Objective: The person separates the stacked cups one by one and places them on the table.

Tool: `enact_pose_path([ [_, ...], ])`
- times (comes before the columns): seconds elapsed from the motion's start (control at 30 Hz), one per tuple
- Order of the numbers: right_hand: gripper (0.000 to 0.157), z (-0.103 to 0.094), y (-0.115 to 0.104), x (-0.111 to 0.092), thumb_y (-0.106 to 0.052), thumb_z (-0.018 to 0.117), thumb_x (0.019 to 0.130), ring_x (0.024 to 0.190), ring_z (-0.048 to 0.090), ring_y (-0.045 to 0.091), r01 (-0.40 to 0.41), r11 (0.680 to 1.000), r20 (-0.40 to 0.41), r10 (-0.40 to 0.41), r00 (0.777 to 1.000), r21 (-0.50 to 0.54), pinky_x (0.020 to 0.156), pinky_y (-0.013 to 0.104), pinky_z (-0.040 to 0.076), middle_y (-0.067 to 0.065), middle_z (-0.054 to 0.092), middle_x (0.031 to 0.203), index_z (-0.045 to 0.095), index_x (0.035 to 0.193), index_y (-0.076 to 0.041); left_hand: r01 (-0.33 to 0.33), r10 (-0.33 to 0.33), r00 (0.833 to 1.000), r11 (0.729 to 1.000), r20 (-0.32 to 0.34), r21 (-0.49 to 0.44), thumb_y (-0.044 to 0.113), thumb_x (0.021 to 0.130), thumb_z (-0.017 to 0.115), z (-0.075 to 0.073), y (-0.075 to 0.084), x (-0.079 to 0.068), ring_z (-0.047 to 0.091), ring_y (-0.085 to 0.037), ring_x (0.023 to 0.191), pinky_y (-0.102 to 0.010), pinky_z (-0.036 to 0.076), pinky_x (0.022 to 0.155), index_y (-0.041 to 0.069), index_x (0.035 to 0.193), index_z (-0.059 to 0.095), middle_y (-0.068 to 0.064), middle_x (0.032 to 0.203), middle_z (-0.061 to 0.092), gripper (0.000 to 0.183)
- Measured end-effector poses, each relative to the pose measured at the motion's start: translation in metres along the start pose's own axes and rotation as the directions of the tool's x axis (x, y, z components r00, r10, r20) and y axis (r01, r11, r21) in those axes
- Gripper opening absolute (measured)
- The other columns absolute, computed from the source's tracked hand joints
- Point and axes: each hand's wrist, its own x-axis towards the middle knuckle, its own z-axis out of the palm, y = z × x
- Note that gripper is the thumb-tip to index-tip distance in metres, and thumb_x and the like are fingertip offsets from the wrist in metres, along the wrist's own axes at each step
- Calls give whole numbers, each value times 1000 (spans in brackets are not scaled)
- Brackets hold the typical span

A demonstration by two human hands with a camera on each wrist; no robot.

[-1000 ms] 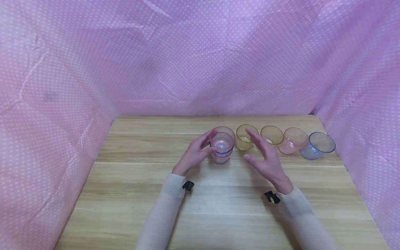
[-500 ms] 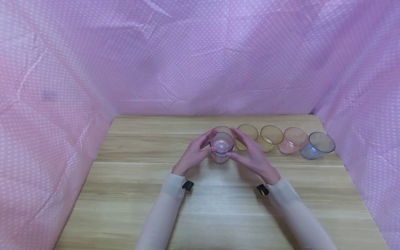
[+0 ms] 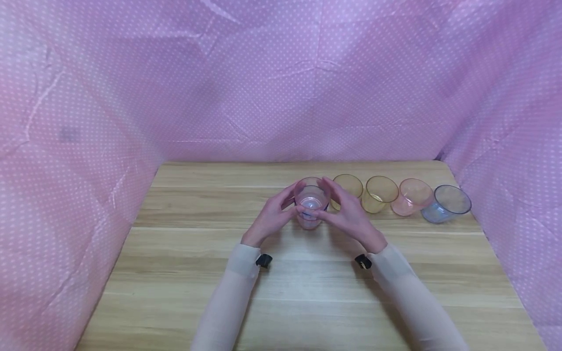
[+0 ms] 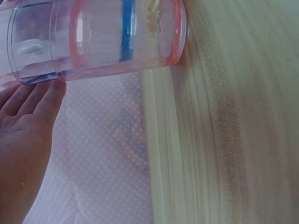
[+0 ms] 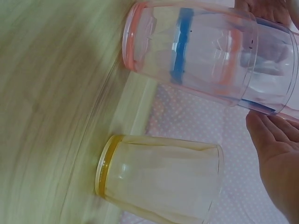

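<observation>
So there was a stack of nested see-through cups, tinted pink and blue (image 3: 311, 202), standing a bit past the middle of the bench (image 3: 298, 312), and both hands were on it. Left hand (image 3: 273, 214) gripped it from about 8 o'clock, right hand (image 3: 351, 214) from about 4, each with the thumb on the near side and the fingers round the flank, up near the rims.

Room-wise: the bench's far edge was close at 12 o'clock, with pink cloth covered in white dots (image 3: 307, 97) rising behind it. Toward 9 o'clock the pale wood ran a long way before the left edge, and toward 6 it carried on out of view under the sleeves. The 3 o'clock side was the tight one: a see-through yellow cup (image 3: 349, 184) was just beside the right hand, with a narrow gap to the stack in the right wrist view. Past it, in a row, came a second yellow see-through cup (image 3: 378, 195), a pink see-through cup (image 3: 411, 197) and a blue see-through cup (image 3: 444, 205), that last one right by the bench's right edge.

As for markings, the stack showed coral and blue bands, plus some tiny dark specks too small to make out.
</observation>
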Motion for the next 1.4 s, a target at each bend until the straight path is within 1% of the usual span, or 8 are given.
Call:
enact_pose_path([
  [0.13, 96, 0, 0, 2, -17, 91, 82, 143, 47, 33, -32, 999, 17, 32, 999, 0, 117, 43, 44, 14, 51, 155, 34, 157, 3, 7, -7, 1000, 1000, 13, 0, 15, 100, 69, -2, 0, 0, 47, -25, 144, -29, 43, 118, 12, 160, 40, -10, 159, 46, 67],
  [0.37, 95, -1, -1, 5, -15, 91, 81, 142, 49, 31, -39, 999, 30, 39, 999, 14, 118, 41, 43, 14, 51, 154, 36, 156, 2, 64, -63, 997, 998, 48, -18, 20, 97, 76, -9, -1, 0, 49, -23, 143, -32, 43, 118, 21, 162, 38, -4, 161, 44, 75],
  [0.63, 95, -2, -2, 4, -20, 90, 82, 143, 48, 31, -67, 997, 43, 66, 997, 24, 118, 42, 42, 14, 50, 155, 35, 157, 1, 125, -128, 986, 992, 108, 37, 24, 94, 79, -15, -4, 1, 46, -22, 145, -30, 39, 120, 27, 162, 37, 1, 163, 41, 79],
  [0.77, 97, -1, -2, 5, -25, 90, 84, 143, 47, 30, -89, 996, 51, 88, 995, 30, 119, 44, 42, 13, 50, 156, 34, 158, 1, 121, -128, 982, 991, 136, 57, 25, 95, 78, -16, -4, 3, 46, -22, 145, -32, 39, 121, 24, 162, 38, 1, 162, 43, 78],
  [0.97, 102, -1, -3, 6, -32, 88, 85, 142, 49, 32, -104, 995, 63, 104, 993, 0, 119, 47, 42, 14, 50, 156, 28, 161, 1, 100, -107, 983, 993, 148, 58, 18, 96, 77, -16, -5, 6, 48, -24, 143, -31, 41, 119, 15, 161, 39, -6, 158, 48, 75],
  [1.07, 101, -1, -3, 7, -34, 88, 85, 141, 50, 34, -129, 992, 63, 129, 990, -1, 119, 48, 42, 13, 50, 156, 30, 160, -1, 95, -100, 984, 995, 148, 42, 16, 97, 76, -15, -5, 6, 48, -24, 143, -31, 42, 118, 12, 160, 40, -7, 158, 49, 72],
  [1.17, 99, -1, -4, 8, -36, 89, 84, 140, 51, 32, -152, 988, 55, 152, 987, 6, 119, 47, 43, 12, 51, 155, 35, 159, -3, 97, -99, 985, 995, 145, 22, 15, 97, 75, -15, -6, 5, 49, -24, 143, -33, 43, 118, 10, 159, 42, -8, 157, 50, 70],
  [1.4, 95, 1, -6, 7, -38, 91, 81, 138, 54, 30, -144, 990, 25, 144, 989, 5, 116, 45, 46, 11, 54, 153, 41, 155, -4, 133, -132, 982, 991, 132, 5, 17, 98, 74, -13, -5, 3, 50, -26, 141, -36, 46, 116, 9, 158, 42, -12, 156, 49, 69],
])
